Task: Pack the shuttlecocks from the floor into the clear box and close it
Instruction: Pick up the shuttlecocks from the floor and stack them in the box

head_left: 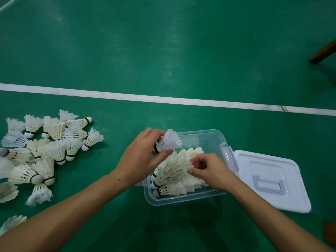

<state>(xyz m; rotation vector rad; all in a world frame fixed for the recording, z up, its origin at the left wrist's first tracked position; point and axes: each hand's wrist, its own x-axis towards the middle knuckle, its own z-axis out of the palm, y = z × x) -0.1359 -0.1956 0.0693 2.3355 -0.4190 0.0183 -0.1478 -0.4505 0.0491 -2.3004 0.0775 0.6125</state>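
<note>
the person's left hand pinches a white feather shuttlecock by its cork end, held just over the clear box on the green court floor. the right hand has its fingers curled into the feathers of the packed shuttlecocks lying inside the box. the white lid lies beside the box on its right. a loose heap of shuttlecocks sits on the floor to the left, below a white court line.

The green floor carries a white line, loose shuttlecocks, the clear box and its lid.
</note>
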